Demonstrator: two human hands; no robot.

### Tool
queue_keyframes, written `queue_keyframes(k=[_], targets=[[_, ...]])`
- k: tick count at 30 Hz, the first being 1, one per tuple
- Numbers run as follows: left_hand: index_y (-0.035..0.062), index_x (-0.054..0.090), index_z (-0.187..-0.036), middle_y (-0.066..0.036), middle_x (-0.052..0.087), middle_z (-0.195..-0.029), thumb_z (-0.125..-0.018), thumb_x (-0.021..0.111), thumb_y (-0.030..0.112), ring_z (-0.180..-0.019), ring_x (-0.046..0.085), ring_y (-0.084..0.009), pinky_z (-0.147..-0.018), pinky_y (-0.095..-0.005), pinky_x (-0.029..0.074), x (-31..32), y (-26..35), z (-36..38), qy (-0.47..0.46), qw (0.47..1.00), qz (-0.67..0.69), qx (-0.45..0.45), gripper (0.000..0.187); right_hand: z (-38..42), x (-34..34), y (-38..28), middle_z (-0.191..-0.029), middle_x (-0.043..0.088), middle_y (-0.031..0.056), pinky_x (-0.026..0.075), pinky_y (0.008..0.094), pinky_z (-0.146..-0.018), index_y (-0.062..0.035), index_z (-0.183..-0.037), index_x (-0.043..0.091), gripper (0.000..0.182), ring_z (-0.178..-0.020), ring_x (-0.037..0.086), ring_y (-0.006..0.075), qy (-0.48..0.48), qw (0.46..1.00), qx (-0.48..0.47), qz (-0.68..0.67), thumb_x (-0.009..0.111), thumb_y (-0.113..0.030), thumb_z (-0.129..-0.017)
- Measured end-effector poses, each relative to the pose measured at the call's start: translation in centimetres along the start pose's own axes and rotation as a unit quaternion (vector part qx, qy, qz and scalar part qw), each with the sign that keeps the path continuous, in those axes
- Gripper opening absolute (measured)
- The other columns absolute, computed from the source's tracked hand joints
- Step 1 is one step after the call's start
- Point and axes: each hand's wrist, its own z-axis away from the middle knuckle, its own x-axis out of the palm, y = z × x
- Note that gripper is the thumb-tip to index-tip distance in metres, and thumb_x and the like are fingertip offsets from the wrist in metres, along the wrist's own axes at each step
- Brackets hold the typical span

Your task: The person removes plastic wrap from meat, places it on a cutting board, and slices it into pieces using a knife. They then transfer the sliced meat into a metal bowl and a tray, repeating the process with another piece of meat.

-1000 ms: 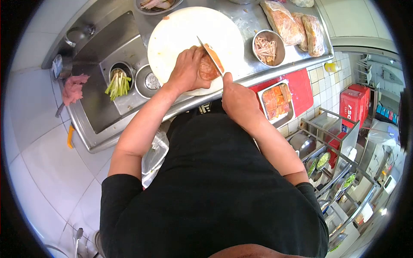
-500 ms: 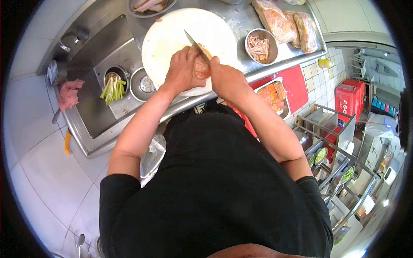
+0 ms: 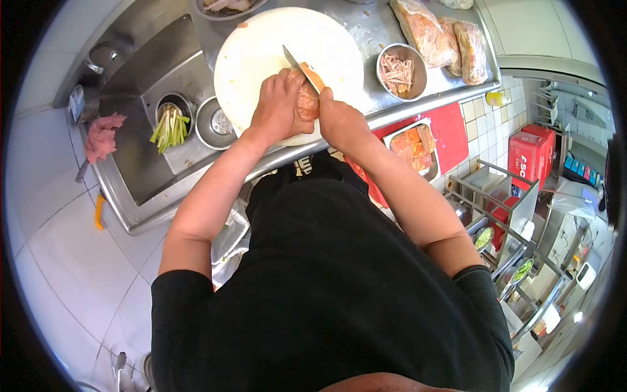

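Note:
A round white cutting board [image 3: 251, 49] lies on the steel counter. On its near half is a reddish-brown chunk of meat [image 3: 307, 104], with my left hand [image 3: 274, 108] closed over its left side and pressing it down. My right hand [image 3: 341, 123] grips a knife [image 3: 302, 67] by the handle, which is hidden in the fist. The blade points up and left across the board, along the right side of the meat and close to the left fingertips. Its flat side shows an orange reflection.
Right of the board stand a steel bowl [image 3: 419, 81] of meat strips and several plastic-wrapped meat blocks [image 3: 424, 36]. A steel tray [image 3: 434, 171] of orange slices rests on a red surface [image 3: 450, 130]. Left is a sink [image 3: 140, 140] with green stalks [image 3: 171, 129] and a pink cloth [image 3: 102, 137].
The blade has turned slightly, so more of its flat side shows beside the meat. Both hands keep their grips, and the whole view has shifted a little.

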Motion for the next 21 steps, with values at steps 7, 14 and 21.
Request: queue_keyframes(k=[7, 14, 21], targets=[[0.004, 0.046, -0.148, -0.024, 0.051, -0.14, -0.057, 0.092, 0.03, -0.131, 0.048, -0.0456, -0.116, -0.0518, 0.039, -1.4, 1.2, -1.6, -0.059, 0.997, 0.021, -0.045, 0.105, 2.7, 0.1, 1.0, -0.098, 0.075, 0.0317, 0.059, 0.0575, -0.086, 0.0032, -0.121, 0.047, 0.022, -0.096, 0.076, 0.0478, 0.011, 1.0, -0.016, -0.011, 0.047, -0.003, -0.1], [0.0031, 0.05, -0.145, -0.025, 0.053, -0.14, -0.057, 0.093, 0.033, -0.129, 0.051, -0.0461, -0.118, -0.0511, 0.039, -1.3, 1.7, 0.1, -0.032, 0.999, -0.018, -0.019, 0.102, 1.8, 1.9, 2.5, -0.097, 0.075, 0.0301, 0.059, 0.0576, -0.085, 0.0036, -0.124, 0.048, 0.026, -0.096, 0.076, 0.047, 0.04, 0.998, -0.033, -0.035, 0.048, -0.004, -0.099], [0.0004, 0.049, -0.149, -0.028, 0.049, -0.15, -0.065, 0.092, 0.03, -0.138, 0.052, -0.0427, -0.117, -0.0475, 0.045, -7.9, -0.6, -0.6, -0.002, 0.973, 0.006, -0.229, 0.099, 8.3, 1.9, 6.9, -0.088, 0.072, 0.0312, 0.054, 0.0636, -0.078, -0.0007, -0.118, 0.046, 0.019, -0.088, 0.071, 0.0525, 0.042, 0.997, -0.028, -0.052, 0.05, -0.012, -0.104]])
